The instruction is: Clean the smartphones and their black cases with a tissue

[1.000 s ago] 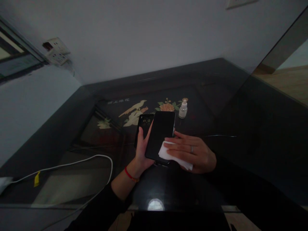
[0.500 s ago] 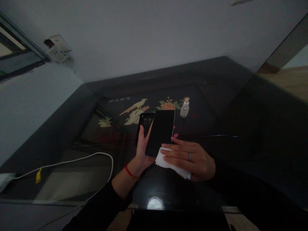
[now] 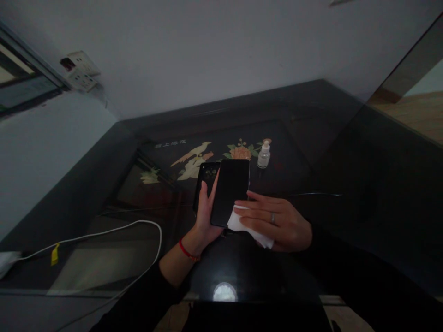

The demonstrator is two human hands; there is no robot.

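A black smartphone (image 3: 231,189) lies tilted in my left hand (image 3: 205,214), its dark screen facing up and my thumb along its left side. My right hand (image 3: 280,223), with a ring on one finger, presses a folded white tissue (image 3: 247,230) against the phone's lower right corner. Behind the phone on the left, a black phone case (image 3: 201,184) with camera cut-outs rests on the table. Part of the case is hidden by my left hand and the phone. Beyond the phone's top right stands a small dropper bottle (image 3: 263,156) with a white cap.
The dark glossy table (image 3: 304,133) carries a bird-and-flower picture (image 3: 194,161). A white cable (image 3: 138,222) with a yellow tag (image 3: 54,254) curves across the left side to a white block (image 3: 7,263). Wall sockets (image 3: 81,71) sit at upper left.
My right hand has slid the tissue slightly upward along the phone's lower right edge. The left hand keeps its hold on the phone. The bottle and case stay put.
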